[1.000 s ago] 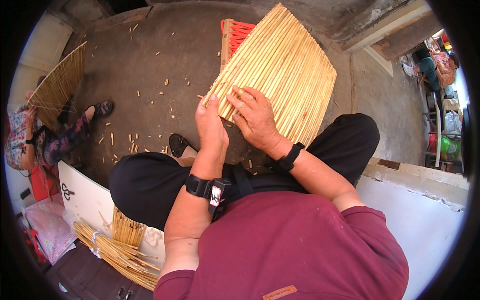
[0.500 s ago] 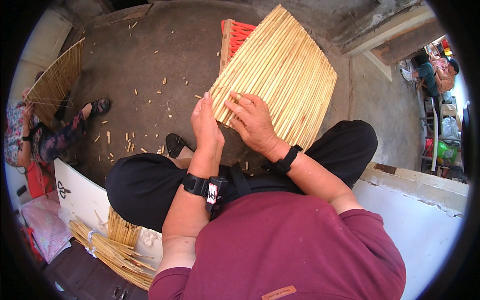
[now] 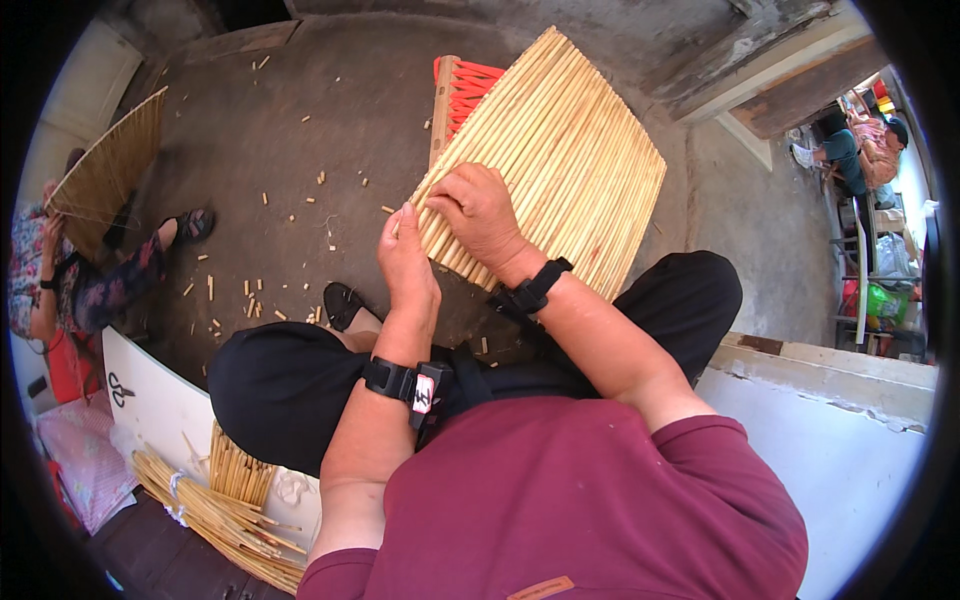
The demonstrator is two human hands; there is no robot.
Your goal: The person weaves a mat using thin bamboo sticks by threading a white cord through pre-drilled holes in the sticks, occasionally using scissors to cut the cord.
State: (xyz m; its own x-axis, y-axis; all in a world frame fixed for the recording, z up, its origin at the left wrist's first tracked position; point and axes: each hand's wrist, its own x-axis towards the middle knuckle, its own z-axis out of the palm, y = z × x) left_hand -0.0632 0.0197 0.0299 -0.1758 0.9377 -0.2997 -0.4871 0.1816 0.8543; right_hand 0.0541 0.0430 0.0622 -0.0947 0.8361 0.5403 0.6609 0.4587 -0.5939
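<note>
A panel of pale reed sticks (image 3: 575, 150), laid side by side, slants above my knees over a wooden stool (image 3: 460, 90) with red webbing. My left hand (image 3: 408, 260) grips its lower left edge, thumb up along the rim and the other fingers mostly hidden. My right hand (image 3: 475, 215) lies on the panel just above and right of the left, fingers bent and pinched close to that edge; what they hold, if anything, is hidden. Black straps are on both my wrists.
Another person (image 3: 40, 270) at left holds a similar panel (image 3: 115, 160). Short offcuts (image 3: 210, 288) litter the floor. At lower left are a white board (image 3: 150, 370) with scissors (image 3: 120, 390) and reed bundles (image 3: 210, 510). At far right another person (image 3: 872, 150) sits beside cluttered shelving.
My right hand has risen up and left along the panel's edge, its fingers now more curled. My left hand has slipped slightly down and left.
</note>
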